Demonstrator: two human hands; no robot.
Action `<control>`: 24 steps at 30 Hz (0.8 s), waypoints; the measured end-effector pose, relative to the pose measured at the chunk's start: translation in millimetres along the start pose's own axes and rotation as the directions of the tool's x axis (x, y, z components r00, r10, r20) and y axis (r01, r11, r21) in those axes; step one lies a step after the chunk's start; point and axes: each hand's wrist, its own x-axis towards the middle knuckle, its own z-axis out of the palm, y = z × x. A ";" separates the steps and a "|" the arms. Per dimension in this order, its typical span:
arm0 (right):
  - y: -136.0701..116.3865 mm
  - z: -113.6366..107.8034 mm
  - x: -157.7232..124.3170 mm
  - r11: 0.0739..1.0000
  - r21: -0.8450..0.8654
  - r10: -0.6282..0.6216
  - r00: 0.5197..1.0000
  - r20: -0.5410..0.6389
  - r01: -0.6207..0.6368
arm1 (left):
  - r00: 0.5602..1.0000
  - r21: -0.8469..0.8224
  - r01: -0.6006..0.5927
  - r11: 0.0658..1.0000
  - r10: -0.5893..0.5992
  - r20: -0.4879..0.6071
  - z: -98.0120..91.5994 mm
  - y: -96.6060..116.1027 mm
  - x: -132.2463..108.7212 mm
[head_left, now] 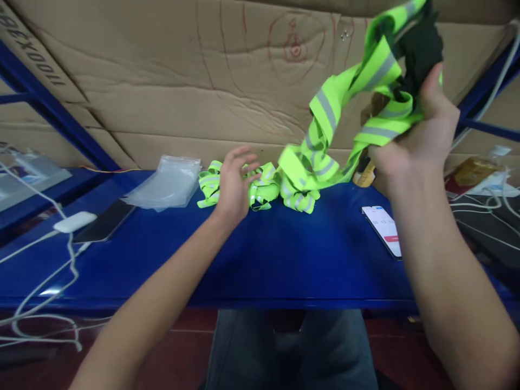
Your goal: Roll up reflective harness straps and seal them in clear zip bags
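Raised at the upper right, my right hand [420, 127] grips a bundle of neon-yellow reflective straps [329, 105] with grey stripes and a black part [422, 49]. The straps hang down leftward and reach a bunched heap on the table. My left hand [238, 181] has its fingers stretched out and holds nothing. It is over more bundled reflective straps [264, 187] at the back of the table and hides part of them; whether it touches them I cannot tell. Another strap bundle [209, 184] shows just left of that hand.
On the blue table [284, 260] lie clear plastic bags [166, 181], a dark phone [105, 221], a white case [75, 221] and white cables [73, 265]. A lit phone [382, 230] is near my right forearm. Cardboard [162, 70] lines the back. A yellow-labelled container [364, 174] stands at the rear.
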 end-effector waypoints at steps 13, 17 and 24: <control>0.6 54.1 -20.5 0.967 -0.226 0.128 0.990 0.052 -0.113 | 0.818 -0.112 0.309 0.944 -0.204 0.538 9.7 -8.8 -11.8; 11.4 11.6 -2.7 0.937 -0.342 -0.084 0.996 -0.032 0.068 | 0.982 0.118 -0.165 0.979 0.152 0.112 -9.9 3.3 13.2; 76.0 -43.4 -47.0 0.760 -0.620 -0.055 0.971 0.234 0.193 | 0.650 0.489 -0.755 0.438 0.599 0.468 4.0 20.9 -18.9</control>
